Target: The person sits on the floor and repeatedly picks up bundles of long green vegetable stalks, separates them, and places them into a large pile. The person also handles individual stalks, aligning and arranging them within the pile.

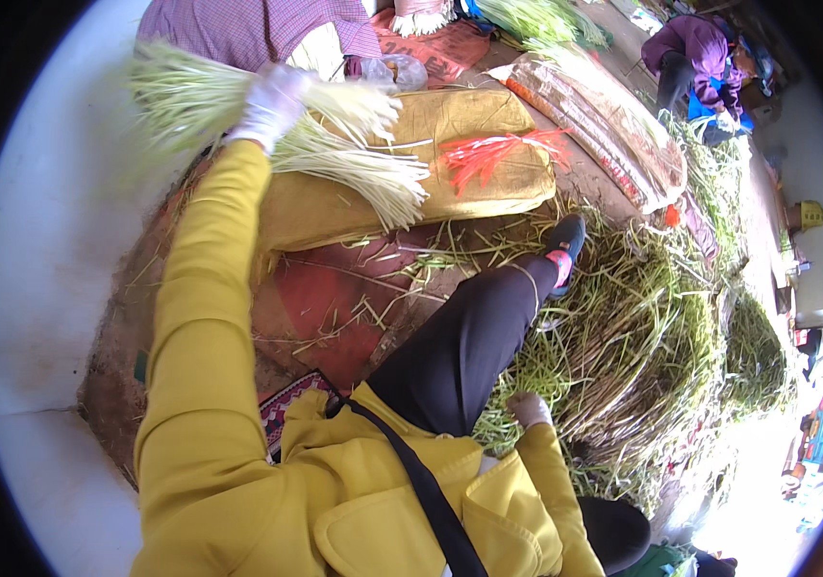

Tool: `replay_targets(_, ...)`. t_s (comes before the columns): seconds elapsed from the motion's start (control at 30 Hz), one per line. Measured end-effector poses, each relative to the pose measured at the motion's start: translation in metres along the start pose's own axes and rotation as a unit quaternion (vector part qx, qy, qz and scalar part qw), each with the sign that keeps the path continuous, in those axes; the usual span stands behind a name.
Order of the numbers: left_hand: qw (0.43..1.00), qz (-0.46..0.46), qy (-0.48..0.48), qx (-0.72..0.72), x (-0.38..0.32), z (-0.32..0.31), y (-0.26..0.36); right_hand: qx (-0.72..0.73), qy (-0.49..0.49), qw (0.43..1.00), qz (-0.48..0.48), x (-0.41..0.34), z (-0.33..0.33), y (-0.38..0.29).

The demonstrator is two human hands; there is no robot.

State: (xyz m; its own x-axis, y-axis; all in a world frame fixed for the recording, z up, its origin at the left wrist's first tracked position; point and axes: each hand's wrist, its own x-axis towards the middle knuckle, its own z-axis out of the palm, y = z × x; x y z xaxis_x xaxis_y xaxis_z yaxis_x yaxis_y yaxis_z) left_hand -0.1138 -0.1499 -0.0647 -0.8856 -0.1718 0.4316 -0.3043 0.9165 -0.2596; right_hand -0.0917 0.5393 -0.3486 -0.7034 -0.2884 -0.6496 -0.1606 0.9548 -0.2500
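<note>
My left hand [272, 101], in a white glove and blurred, is shut on a bundle of long pale-green stems [191, 94], which look like garlic scapes. Just below it, a second bunch of pale stems [354, 169] lies on a long yellow-brown wrapped bale [411, 205]. Red and white tie strips [494, 155] are spread over the same bale, to the right of the stems. My right hand [529, 410] is low beside my thigh, its fingers curled, next to a heap of loose green and dry stalks [628, 346]. Whether it holds anything, I cannot tell.
A person in a checked purple top [231, 29] is close beyond my left hand. Another person [696, 68] bends at the far upper right. A white wall [44, 238] borders the left. A long brown sack [599, 122] lies beyond the bale; stalk scraps litter the floor.
</note>
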Motion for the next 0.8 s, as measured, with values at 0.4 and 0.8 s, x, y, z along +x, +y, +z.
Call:
replay_targets(0.4, 0.996, 0.055, -0.023, -0.059, -0.056, 0.199, 0.120, 0.148, -0.099, 0.980, 0.093, -0.032, -0.002, 0.000)
replay_targets(0.8, 0.982, 0.054, -0.167, -0.074, -0.017, 0.181, 0.113, 0.157, -0.092, 0.978, 0.102, -0.024, 0.014, 0.012)
